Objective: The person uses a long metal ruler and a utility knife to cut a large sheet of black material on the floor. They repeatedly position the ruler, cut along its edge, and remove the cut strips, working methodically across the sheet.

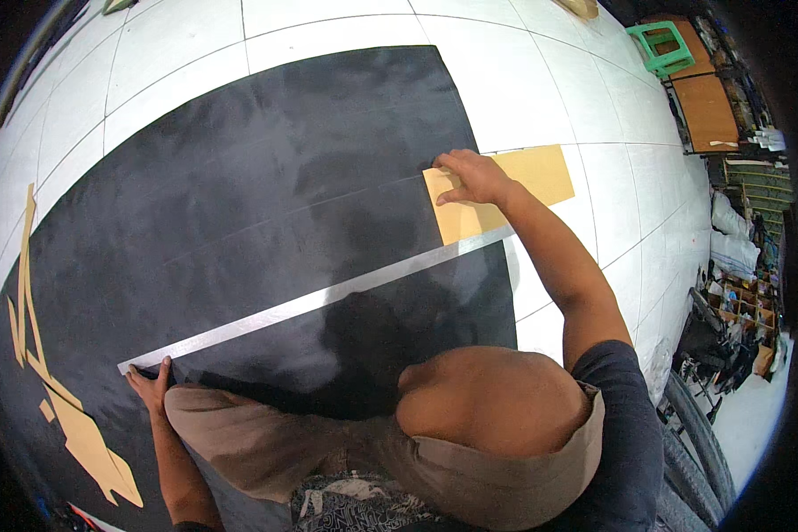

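Observation:
A long metal ruler (315, 301) lies slantwise across a large black sheet (266, 160). At its left end, my left hand (153, 387) rests fingertips spread on the ruler's near edge. A yellow card piece (536, 173) straddles the right edge of the sheet, its near side against the ruler. My right hand (479, 177) is on this card, thumb on its face and curled fingers at its far edge near the left corner. Part of the card is hidden under that hand.
Narrow yellow card offcuts (84, 439) lie on the sheet at the left. White floor tiles (514, 80) surround it. My bent knees (496, 399) are over its near part. A green stool (661, 49), a brown cabinet (705, 111) and black tires (692, 461) stand on the right.

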`<action>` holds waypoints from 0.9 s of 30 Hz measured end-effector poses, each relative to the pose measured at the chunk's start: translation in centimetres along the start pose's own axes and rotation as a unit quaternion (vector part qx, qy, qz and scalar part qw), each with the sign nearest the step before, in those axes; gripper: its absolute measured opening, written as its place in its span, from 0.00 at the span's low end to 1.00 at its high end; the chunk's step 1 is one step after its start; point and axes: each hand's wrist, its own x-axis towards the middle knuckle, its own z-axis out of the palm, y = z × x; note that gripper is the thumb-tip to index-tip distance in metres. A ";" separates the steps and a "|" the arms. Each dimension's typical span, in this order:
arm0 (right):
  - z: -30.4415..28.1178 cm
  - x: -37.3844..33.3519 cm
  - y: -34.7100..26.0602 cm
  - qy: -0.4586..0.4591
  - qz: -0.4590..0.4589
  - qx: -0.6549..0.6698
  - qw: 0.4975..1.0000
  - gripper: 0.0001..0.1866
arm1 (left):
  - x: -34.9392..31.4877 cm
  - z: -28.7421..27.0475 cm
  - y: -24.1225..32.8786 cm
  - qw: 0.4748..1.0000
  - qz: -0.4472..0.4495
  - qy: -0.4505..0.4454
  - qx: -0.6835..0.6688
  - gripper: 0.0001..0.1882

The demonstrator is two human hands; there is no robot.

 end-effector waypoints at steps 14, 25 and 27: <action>0.7 -0.5 -0.5 0.018 0.006 -0.017 1.000 0.37 | 1.5 0.7 -2.1 1.000 0.012 0.003 0.003 0.72; 0.5 -0.9 -0.6 0.030 0.001 -0.019 0.999 0.37 | 0.3 0.8 -1.2 1.000 0.025 0.018 -0.002 0.71; 0.4 -0.8 -0.7 0.024 0.010 -0.007 1.000 0.37 | 0.5 1.0 -1.5 0.999 0.029 0.021 0.000 0.71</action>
